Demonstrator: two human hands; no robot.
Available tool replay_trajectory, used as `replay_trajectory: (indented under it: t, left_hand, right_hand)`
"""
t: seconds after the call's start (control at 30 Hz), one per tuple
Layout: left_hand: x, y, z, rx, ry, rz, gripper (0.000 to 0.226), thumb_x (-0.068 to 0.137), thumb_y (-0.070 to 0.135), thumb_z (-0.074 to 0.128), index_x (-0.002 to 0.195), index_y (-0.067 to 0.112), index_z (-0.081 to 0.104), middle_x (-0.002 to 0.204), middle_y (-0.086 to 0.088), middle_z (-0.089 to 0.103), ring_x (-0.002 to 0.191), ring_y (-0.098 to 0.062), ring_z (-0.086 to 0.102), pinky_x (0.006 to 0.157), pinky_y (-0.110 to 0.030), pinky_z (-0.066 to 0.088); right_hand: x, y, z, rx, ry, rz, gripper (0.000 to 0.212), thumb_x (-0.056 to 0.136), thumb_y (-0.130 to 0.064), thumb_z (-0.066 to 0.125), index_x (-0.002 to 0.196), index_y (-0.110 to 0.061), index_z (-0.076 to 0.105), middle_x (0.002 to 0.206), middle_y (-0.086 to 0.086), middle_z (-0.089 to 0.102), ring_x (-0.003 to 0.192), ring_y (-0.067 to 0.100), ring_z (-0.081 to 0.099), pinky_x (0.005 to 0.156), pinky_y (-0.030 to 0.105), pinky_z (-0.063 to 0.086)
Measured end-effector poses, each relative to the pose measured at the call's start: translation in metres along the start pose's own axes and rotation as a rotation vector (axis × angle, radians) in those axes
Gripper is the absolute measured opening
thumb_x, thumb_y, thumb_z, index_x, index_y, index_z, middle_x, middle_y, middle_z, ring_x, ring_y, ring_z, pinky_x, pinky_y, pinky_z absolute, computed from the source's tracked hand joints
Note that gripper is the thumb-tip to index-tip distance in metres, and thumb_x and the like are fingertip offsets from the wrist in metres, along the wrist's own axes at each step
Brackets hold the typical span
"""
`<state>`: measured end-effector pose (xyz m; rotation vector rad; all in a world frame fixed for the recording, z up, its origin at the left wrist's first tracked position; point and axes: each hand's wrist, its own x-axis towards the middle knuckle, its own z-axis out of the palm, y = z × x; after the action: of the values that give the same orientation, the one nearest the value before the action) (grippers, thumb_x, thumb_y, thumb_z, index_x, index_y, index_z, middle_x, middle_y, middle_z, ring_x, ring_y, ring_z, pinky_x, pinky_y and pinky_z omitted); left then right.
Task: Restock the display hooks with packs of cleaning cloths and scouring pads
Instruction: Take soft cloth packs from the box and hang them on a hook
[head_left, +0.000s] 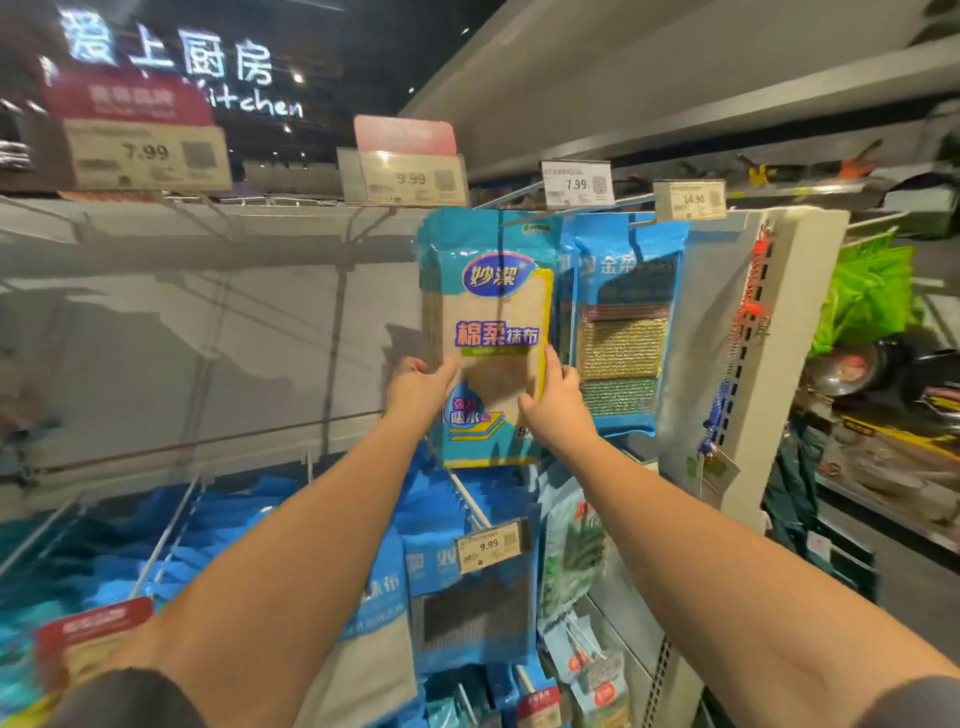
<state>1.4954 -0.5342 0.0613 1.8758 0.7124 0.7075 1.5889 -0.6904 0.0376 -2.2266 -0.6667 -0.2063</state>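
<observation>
A blue and beige pack of cleaning cloths (488, 291) hangs upright at the top row, its top edge level with the hook under the 7.99 price tag (575, 183). My left hand (418, 387) grips the pack's lower left edge. My right hand (556, 400) holds its lower right edge, thumb across the front. Whether the pack's hole sits on the hook is hidden. Just right of it hang packs of scouring pads (621, 332) in gold and green.
Bare hooks under the 9.99 tag (410, 179) and the left 7.99 tag (148, 156) run along the white back panel. Blue cloth packs (467, 597) fill the lower row. A white end post (748, 332) closes the bay on the right; an aisle lies beyond.
</observation>
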Motion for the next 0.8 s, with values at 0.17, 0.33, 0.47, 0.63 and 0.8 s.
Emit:
replay_trajectory:
  t: [0.17,0.33,0.47,0.63,0.8]
  left_hand:
    - [-0.071,-0.032,-0.031,-0.066,-0.019,0.008,0.036,0.087,0.050,0.065,0.102,0.017,0.056,0.095,-0.011,0.066,0.086,-0.030,0.062,0.077,-0.039,0.049]
    - [-0.211,-0.077,-0.080,0.064,-0.043,0.105,0.010,0.096,0.027,0.064,0.093,0.017,0.063,0.077,-0.005,0.061,0.065,-0.019,0.054,0.051,-0.024,0.041]
    - [-0.333,-0.131,-0.134,0.222,-0.083,0.069,0.011,0.096,0.025,0.064,0.102,0.015,0.065,0.089,-0.005,0.064,0.080,-0.020,0.056,0.065,-0.027,0.042]
    - [-0.459,-0.189,-0.223,0.336,-0.109,-0.115,0.017,0.095,0.030,0.065,0.103,0.015,0.068,0.090,-0.005,0.070,0.077,-0.019,0.060,0.067,-0.029,0.045]
    - [-0.563,-0.256,-0.325,0.449,-0.091,-0.278,0.026,0.097,0.031,0.062,0.116,0.013,0.063,0.105,0.000,0.063,0.099,-0.023,0.061,0.078,-0.031,0.043]
  right_hand:
    - [-0.090,-0.006,-0.032,-0.054,-0.106,-0.048,0.057,0.098,-0.027,0.052,0.151,-0.016,0.031,0.147,0.015,0.035,0.121,0.032,0.052,0.103,0.041,0.042]
    - [-0.216,-0.001,-0.044,-0.074,-0.174,-0.147,0.050,0.096,-0.022,0.059,0.142,-0.008,0.045,0.138,0.015,0.046,0.126,0.029,0.050,0.106,0.036,0.037]
    - [-0.322,0.003,-0.030,-0.121,-0.342,-0.129,0.044,0.097,-0.024,0.056,0.136,-0.003,0.052,0.137,0.018,0.051,0.123,0.033,0.053,0.104,0.045,0.042]
    - [-0.451,-0.023,0.010,-0.098,-0.551,-0.130,0.049,0.098,-0.026,0.057,0.143,-0.008,0.046,0.144,0.013,0.046,0.127,0.028,0.050,0.102,0.036,0.040]
    - [-0.568,-0.082,0.058,-0.174,-0.816,-0.266,0.052,0.102,-0.034,0.052,0.149,-0.015,0.039,0.152,0.005,0.037,0.137,0.023,0.041,0.109,0.036,0.035]
